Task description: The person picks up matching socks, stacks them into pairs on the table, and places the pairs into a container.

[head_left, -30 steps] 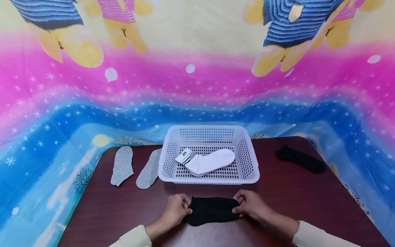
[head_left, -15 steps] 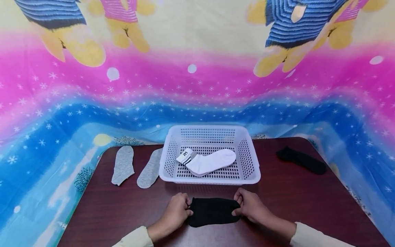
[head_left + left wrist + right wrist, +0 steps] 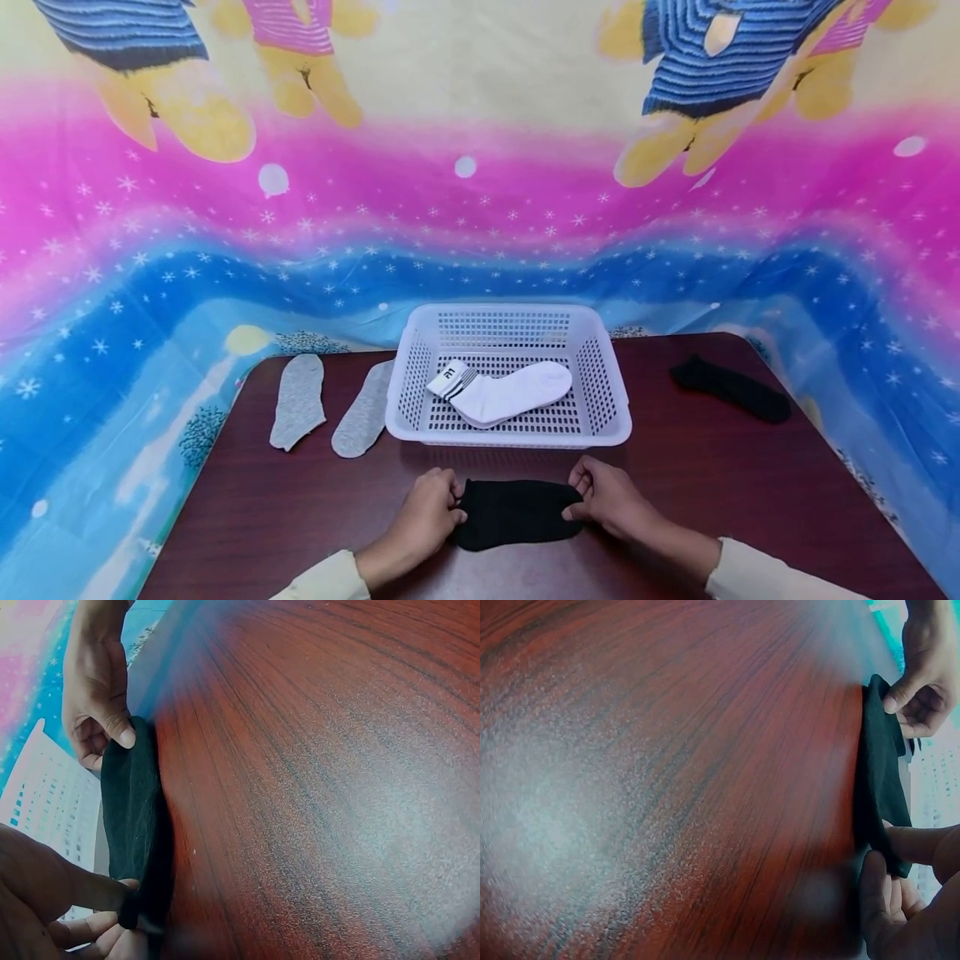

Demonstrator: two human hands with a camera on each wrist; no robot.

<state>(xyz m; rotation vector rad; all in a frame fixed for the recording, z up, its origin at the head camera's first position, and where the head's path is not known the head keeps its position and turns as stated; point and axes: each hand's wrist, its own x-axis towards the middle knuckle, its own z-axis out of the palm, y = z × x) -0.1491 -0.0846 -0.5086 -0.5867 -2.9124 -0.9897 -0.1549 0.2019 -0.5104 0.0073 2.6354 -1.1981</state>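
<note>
A black sock [image 3: 517, 515] is stretched sideways at the front of the table, its two ends between the hands. The left hand [image 3: 426, 515] pinches its left end between thumb and fingers. At the other end the right hand [image 3: 611, 502] pinches it the same way, thumb on top. In the left wrist view the sock [image 3: 133, 802] runs as a flat band from one hand to the other, close over the wood. The right wrist view shows the sock [image 3: 881, 772] with thumb and fingers on both ends.
Just beyond the hands stands a white perforated basket [image 3: 510, 439] with a white striped sock [image 3: 517, 396] inside. Two grey socks, one far left [image 3: 297, 402] and another [image 3: 362, 414] against the basket, lie on the table [image 3: 247, 517]. A second black sock [image 3: 731, 387] lies at the right.
Hardly anything differs. The right hand has shifted very slightly, and both hands keep their pinch on the black sock.
</note>
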